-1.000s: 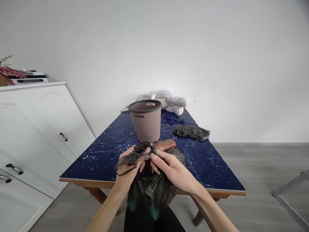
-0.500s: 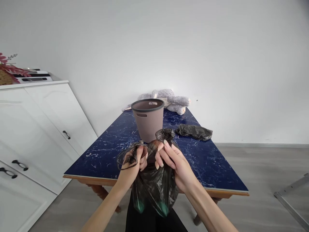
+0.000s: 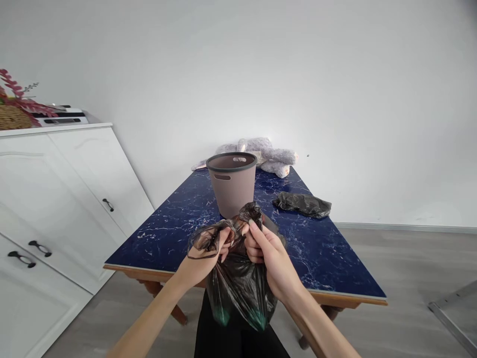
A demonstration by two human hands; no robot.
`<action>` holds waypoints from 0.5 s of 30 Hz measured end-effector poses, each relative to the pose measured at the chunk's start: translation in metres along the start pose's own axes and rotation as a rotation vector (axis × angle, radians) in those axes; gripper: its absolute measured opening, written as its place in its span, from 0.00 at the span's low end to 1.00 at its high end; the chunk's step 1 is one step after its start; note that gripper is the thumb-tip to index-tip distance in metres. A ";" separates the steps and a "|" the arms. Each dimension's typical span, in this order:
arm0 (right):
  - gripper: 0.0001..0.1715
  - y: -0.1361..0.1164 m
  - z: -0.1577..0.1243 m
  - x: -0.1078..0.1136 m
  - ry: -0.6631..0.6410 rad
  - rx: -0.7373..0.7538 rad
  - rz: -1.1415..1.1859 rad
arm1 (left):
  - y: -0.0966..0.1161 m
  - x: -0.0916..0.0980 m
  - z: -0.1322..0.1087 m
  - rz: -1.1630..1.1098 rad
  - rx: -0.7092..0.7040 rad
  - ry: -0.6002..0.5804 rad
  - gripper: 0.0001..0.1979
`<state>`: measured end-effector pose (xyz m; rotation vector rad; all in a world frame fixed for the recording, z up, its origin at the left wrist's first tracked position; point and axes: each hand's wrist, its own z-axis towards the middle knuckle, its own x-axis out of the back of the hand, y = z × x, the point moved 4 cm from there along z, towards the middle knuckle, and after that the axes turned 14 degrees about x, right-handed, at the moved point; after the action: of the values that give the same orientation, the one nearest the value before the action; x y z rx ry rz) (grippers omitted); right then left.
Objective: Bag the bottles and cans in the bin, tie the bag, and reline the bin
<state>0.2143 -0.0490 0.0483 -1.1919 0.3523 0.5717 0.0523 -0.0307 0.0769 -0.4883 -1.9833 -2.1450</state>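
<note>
A thin black plastic bag (image 3: 240,288) hangs in front of the table's near edge, with greenish shapes showing through its bottom. My left hand (image 3: 214,251) is closed on one side of the bag's top, and a loose loop of the plastic lies over its wrist side. My right hand (image 3: 266,248) pinches the other side, thumb on top, with a bunched end sticking up above the fingers. The hands are close together. Behind them on the table stands an upright mauve wastebasket (image 3: 234,191) with a dark rim and handle slots; its inside bottom is hidden.
On the blue marbled table (image 3: 167,223), a folded black plastic bag (image 3: 302,205) lies to the right. Grey plush toys (image 3: 278,158) rest at the back against the wall. A white cabinet (image 3: 67,199) stands left, and a metal frame (image 3: 452,313) is on the floor at right.
My hands have drawn closer together, gathering the bag's top between them. The right hand's fingers have curled in more tightly. The view has shifted slightly.
</note>
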 end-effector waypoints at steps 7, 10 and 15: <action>0.24 -0.004 -0.008 -0.009 -0.052 -0.085 -0.105 | 0.032 0.014 -0.015 0.167 -0.126 -0.230 0.10; 0.37 -0.006 -0.011 -0.016 -0.165 -0.133 -0.126 | 0.045 0.017 -0.020 0.262 -0.190 -0.268 0.12; 0.55 -0.006 -0.013 -0.028 -0.300 -0.096 -0.227 | 0.047 0.021 -0.018 0.304 -0.183 -0.148 0.18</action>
<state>0.1958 -0.0692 0.0642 -1.1977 -0.0659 0.5629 0.0469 -0.0513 0.1270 -0.9374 -1.6556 -2.1557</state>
